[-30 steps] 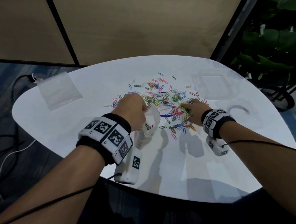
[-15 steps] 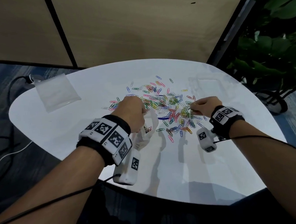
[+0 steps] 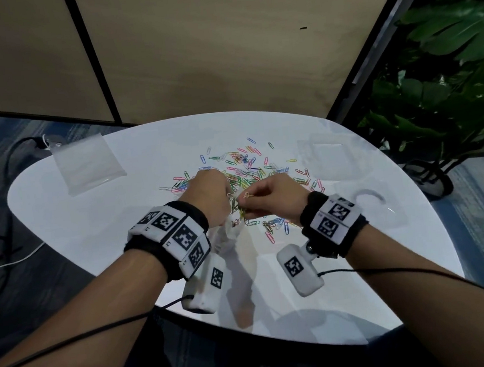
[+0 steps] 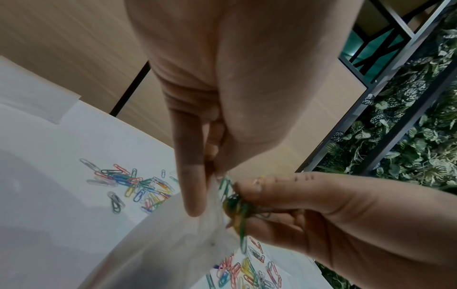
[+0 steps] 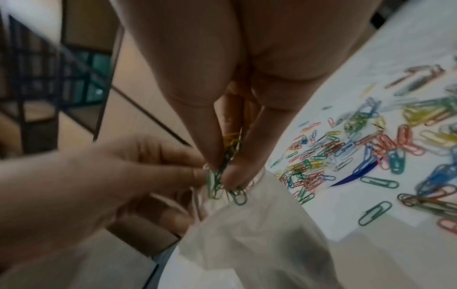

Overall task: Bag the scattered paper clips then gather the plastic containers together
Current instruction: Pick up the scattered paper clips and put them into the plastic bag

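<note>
Pinching a small bunch of green and yellow paper clips [image 5: 223,181], my right hand [image 3: 276,196] holds it at the mouth of the clear plastic bag [image 5: 249,234], which my left hand [image 3: 206,199] grips; loose clips [image 3: 247,164] lie at twelve o'clock on the white table [image 3: 90,229].

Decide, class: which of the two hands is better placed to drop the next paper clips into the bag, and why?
The right hand. It already pinches a bunch of paper clips right at the mouth of the bag, so it likely only needs to let go. The left hand is busy gripping the bag's edge.
</note>
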Demonstrator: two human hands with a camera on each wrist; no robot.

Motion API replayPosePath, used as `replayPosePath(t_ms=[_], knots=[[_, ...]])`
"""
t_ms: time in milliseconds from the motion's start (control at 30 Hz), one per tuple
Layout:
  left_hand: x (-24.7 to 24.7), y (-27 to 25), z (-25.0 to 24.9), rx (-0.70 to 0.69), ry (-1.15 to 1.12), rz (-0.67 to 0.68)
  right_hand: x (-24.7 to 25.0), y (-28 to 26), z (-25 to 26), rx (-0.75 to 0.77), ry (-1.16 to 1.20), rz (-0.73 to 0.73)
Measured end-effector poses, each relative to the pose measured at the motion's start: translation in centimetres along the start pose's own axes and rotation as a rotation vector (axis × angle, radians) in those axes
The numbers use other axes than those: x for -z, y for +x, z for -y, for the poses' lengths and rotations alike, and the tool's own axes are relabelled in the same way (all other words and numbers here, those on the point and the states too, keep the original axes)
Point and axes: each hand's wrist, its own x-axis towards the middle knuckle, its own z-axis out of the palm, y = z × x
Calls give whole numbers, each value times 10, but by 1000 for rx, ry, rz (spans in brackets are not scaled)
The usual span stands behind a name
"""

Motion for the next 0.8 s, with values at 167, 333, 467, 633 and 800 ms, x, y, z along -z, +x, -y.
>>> replayPosePath(t_ms=[167,333,467,633,800], knots=[[-1,2,0,-34,-18,3,-17,9,-10,28,-296,-140],[-1,2,0,-41,7,22,-29,7,-7,107,-570,-168],[1,2,1,-45,7,15,-32,3,-3,169,-710,-144],[1,0,0,-59,26,35,-37,1,2,194,-842,-125],[2,-2,-1,-62,48,45,-37,-1,6,161,-923,-61]])
